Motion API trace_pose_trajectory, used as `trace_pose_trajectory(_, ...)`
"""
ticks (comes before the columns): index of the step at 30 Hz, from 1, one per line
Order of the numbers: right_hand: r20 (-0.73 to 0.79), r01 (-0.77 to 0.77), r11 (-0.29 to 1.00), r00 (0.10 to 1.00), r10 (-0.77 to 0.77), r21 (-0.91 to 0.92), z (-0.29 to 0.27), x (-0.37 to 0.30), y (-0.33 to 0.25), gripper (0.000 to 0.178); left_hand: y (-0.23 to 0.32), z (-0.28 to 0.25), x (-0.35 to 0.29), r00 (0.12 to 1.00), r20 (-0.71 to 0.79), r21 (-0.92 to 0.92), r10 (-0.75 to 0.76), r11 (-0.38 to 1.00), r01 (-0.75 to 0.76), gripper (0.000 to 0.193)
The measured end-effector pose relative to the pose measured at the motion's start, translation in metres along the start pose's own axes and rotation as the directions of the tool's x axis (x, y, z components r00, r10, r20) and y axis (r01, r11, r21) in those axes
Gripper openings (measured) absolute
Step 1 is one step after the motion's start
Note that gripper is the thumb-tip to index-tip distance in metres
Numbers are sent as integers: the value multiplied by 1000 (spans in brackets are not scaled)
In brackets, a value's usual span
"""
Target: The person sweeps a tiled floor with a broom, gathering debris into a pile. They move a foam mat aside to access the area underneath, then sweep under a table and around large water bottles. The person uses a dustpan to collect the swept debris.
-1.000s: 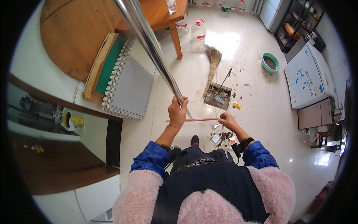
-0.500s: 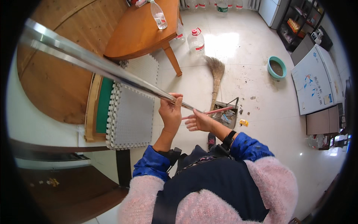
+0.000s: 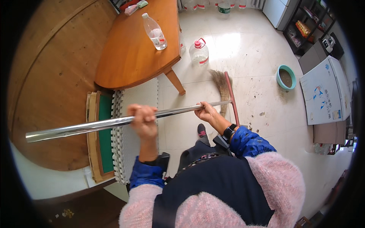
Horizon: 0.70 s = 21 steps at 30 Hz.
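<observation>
A T-shaped tool that looks like a floor squeegee (image 3: 178,111) slants across in front of me. It has a long shiny metal pole and a thin red crossbar (image 3: 233,102) at its far right end. My left hand (image 3: 143,119), a little blurred, is closed round the thicker part of the pole. Nearer the crossbar, my right hand (image 3: 205,113) grips the thinner part. Behind the crossbar a straw broom (image 3: 219,83) rests, bristles away from me. The dustpan is almost wholly hidden behind my right forearm. Bits of dirt (image 3: 262,113) lie scattered on the tiles.
A wooden table (image 3: 125,57) holding a clear bottle (image 3: 155,33) stands at left. Foam mats (image 3: 131,148) lean below it. A large water jug (image 3: 199,52) stands on the floor. At right are a teal basin (image 3: 286,77) of murky water and a white appliance (image 3: 327,93).
The pole has swung down from a steep slant to nearly level, and its crossbar has turned upright and moved farther away. My right hand has closed on the pole; my left has moved left.
</observation>
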State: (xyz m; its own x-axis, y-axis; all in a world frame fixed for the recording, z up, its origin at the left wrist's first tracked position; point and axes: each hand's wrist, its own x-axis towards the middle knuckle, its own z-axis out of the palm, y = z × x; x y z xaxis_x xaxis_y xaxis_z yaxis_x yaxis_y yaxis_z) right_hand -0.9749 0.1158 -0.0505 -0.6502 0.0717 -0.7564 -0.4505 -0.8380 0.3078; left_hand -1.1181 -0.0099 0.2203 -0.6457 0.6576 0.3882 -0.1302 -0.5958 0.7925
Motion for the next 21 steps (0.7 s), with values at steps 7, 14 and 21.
trace_pose_trajectory(7, -14, 359, 933, 933, -359, 11, 87, 67, -107, 16, 10, -36, 136, 934, 353, -248, 50, 968, 42, 17)
trace_pose_trajectory(14, 43, 334, 942, 942, -333, -38, 148, 107, -134, 16, -98, -16, 148, 954, 245, 54, -175, 984, 167, 7)
trace_pose_trajectory(21, -221, 289, 948, 924, -312, -131, 192, 186, -184, 13, -166, -19, 162, 962, 107, 255, -253, 942, 219, 6)
